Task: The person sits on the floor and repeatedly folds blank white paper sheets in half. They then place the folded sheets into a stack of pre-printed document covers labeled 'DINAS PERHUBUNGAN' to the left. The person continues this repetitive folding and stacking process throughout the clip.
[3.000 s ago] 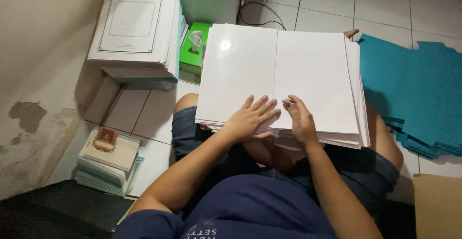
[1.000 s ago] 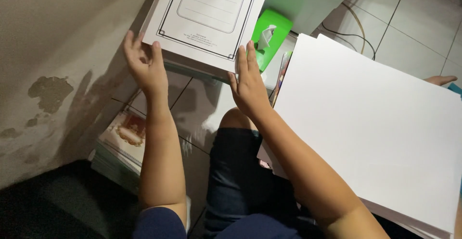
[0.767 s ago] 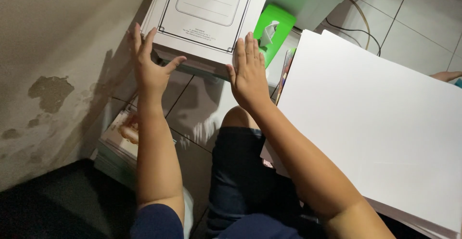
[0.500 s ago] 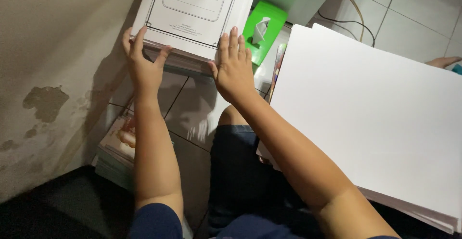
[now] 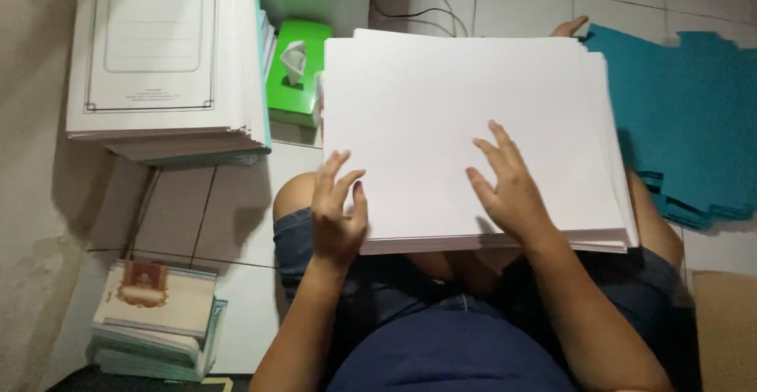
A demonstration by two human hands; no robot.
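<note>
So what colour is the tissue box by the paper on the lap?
Bright green tissue box, with a white tissue poking out; the head view shows it.

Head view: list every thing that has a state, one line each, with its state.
White sheets: stacked, lying flat on the lap.
Left hand: open, at the stack's near left edge.
Right hand: open, fingers spread on the top sheet.
Printed covers: stacked on the floor, face up.
Tissue box: open, one tissue sticking up.
Teal sheets: in a loose, fanned pile.
Booklets: stacked, closed.
</note>
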